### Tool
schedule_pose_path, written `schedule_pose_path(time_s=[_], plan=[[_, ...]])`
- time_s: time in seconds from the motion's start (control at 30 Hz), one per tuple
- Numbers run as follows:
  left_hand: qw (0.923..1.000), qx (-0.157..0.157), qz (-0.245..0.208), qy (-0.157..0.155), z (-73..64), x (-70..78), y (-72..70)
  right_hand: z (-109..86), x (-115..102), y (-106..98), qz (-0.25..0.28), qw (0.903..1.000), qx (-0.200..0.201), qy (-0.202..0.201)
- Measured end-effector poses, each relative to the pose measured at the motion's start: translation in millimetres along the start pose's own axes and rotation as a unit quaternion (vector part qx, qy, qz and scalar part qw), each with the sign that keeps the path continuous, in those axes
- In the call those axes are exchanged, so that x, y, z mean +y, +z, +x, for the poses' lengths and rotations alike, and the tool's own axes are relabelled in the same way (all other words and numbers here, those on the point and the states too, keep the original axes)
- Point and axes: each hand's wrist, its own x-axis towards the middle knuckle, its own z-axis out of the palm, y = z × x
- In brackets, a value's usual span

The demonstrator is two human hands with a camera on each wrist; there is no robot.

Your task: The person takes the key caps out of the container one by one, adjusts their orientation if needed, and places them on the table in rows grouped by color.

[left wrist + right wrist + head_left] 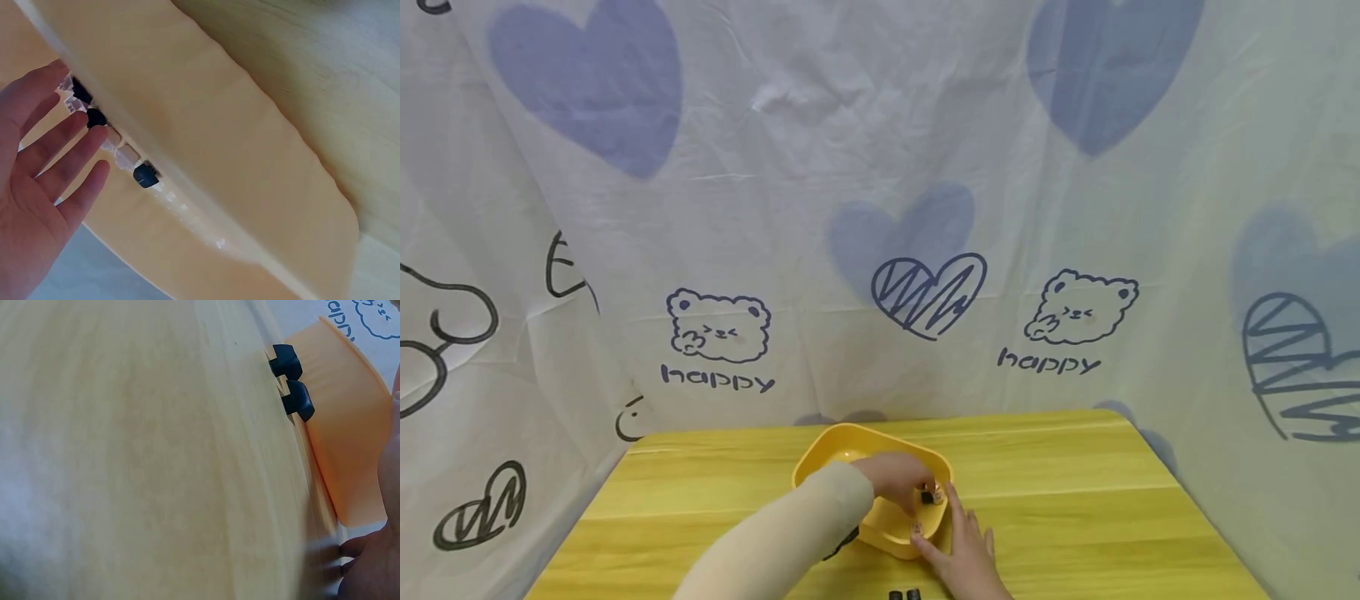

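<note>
A yellow plastic basin stands on the table. My left hand reaches into it, fingers fairly straight, beside small black pieces and clear or pinkish pieces. They lie along the inner wall in the left wrist view. The tips of the thumb and index finger are partly hidden there. With fingers spread, my right hand rests against the basin's near right corner from outside. Two more black pieces lie on the table in front of the basin; their exact kind is unclear.
The basin sits on a yellow wood-grain table. Behind and beside it hangs a pale cloth printed with hearts and bears. A cream sleeve covers the left arm and crosses the basin's near left side.
</note>
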Motion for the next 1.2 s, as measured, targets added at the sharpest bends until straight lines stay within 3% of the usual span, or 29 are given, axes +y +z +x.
schedule_pose_path(time_s=[0.3, 0.67, 0.9, 1.0, 1.2], plan=[[0.9993, 0.009, 0.032, 0.017, 12.2, -7.2, 18.3, -0.6, -1.3, 0.9, 0.004, 0.9999, 0.003, -0.016], [0.9959, 0.016, 0.088, 0.011, 4.3, 0.7, 16.7, 0.3, -2.7, 1.3, 0.005, 0.9999, 0.000, -0.014], [0.9915, 0.033, 0.124, 0.020, 3.4, 3.1, 26.0, -0.2, -0.4, 1.5, 0.004, 1.0000, -0.008, -0.005], [0.9917, 0.035, 0.120, 0.032, 3.8, 1.8, 28.5, -0.9, 0.2, 1.4, 0.006, 0.9999, -0.014, 0.002], [0.9950, 0.011, 0.091, 0.040, 1.7, -1.1, 19.1, -1.0, 2.2, -0.3, -0.002, 1.0000, -0.005, -0.002]])
